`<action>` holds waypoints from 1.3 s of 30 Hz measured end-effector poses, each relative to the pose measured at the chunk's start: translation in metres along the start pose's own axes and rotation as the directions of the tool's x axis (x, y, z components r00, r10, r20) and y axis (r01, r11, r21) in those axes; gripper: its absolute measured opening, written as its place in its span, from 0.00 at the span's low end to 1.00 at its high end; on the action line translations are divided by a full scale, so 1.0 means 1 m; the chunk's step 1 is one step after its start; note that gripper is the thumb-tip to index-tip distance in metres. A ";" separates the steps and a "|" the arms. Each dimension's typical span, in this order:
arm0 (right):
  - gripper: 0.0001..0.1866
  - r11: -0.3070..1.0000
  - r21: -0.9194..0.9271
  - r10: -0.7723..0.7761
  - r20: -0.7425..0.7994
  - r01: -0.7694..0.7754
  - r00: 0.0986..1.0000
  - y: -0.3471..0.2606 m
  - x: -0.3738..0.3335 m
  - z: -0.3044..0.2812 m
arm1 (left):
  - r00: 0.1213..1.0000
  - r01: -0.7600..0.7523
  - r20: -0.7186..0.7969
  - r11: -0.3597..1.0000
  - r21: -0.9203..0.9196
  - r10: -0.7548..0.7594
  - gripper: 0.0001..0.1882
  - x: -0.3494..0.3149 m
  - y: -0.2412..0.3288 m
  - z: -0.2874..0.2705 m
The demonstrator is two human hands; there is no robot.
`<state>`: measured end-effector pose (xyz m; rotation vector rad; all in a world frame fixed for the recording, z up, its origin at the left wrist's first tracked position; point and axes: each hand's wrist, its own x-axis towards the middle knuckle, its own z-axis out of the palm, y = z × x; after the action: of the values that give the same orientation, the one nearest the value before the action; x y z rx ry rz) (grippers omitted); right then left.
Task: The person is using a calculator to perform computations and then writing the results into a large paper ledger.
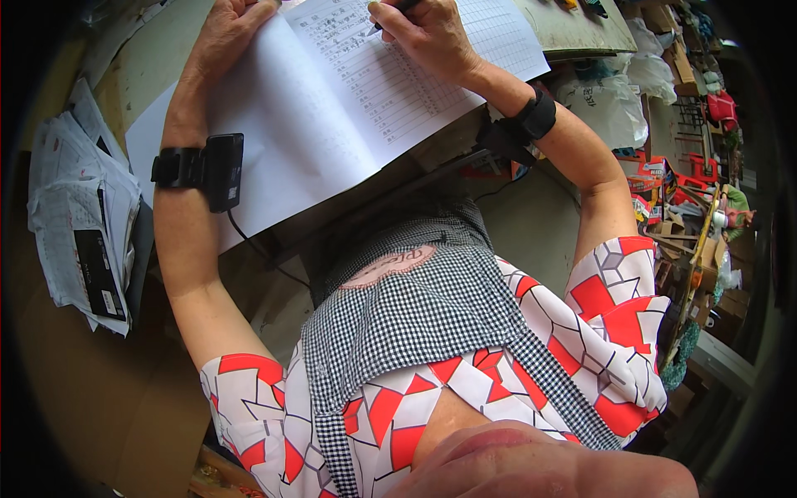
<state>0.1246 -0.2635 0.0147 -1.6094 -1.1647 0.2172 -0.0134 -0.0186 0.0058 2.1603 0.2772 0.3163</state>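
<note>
An open notebook (299,149) of white pages lies at the table's edge. Its right page (398,100) has a ruled grid with rows of handwriting; the left page looks blank and bulges upward. A black pen (404,6) is pinched in my right hand (432,41), its tip low over or touching the written lines near the page's top. At the top edge of the left page, my left hand (226,37) is closed with curled fingers. The picture's upper edge cuts off its fingertips, so what they grip is hidden.
A stack of papers (83,207) leans at the left beside the table (573,21). White plastic bags (610,104) hang at the right, near shelves with boxes and red items. A black strapped device (222,173) with a cable is on my left forearm; another strap (535,116) rings the right.
</note>
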 end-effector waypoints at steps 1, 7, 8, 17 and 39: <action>0.09 1.000 0.006 0.020 0.003 -0.020 1.000 -0.001 0.000 0.000 | 1.000 -0.003 -0.001 1.000 0.004 0.003 0.15 0.000 -0.001 0.000; 0.09 1.000 -0.026 0.005 0.021 -0.005 1.000 -0.002 -0.001 0.000 | 1.000 0.011 -0.004 0.999 0.038 -0.011 0.17 -0.002 0.003 -0.001; 0.08 1.000 -0.027 -0.002 0.022 0.003 1.000 -0.002 -0.001 0.000 | 1.000 0.011 -0.002 0.999 0.035 -0.011 0.17 -0.002 0.003 -0.001; 0.07 0.995 -0.067 -0.076 0.002 0.076 0.997 0.001 -0.002 0.003 | 1.000 -0.004 0.000 1.000 0.029 0.004 0.16 -0.001 -0.002 -0.002; 0.08 0.976 -0.128 -0.182 -0.021 0.178 0.983 0.007 -0.002 0.004 | 0.996 0.092 0.025 0.980 -0.175 -0.089 0.13 -0.007 0.058 0.003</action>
<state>0.1252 -0.2619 0.0064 -1.5988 -1.3131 -0.0002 -0.0137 -0.0562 0.0511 1.9687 0.3247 0.2607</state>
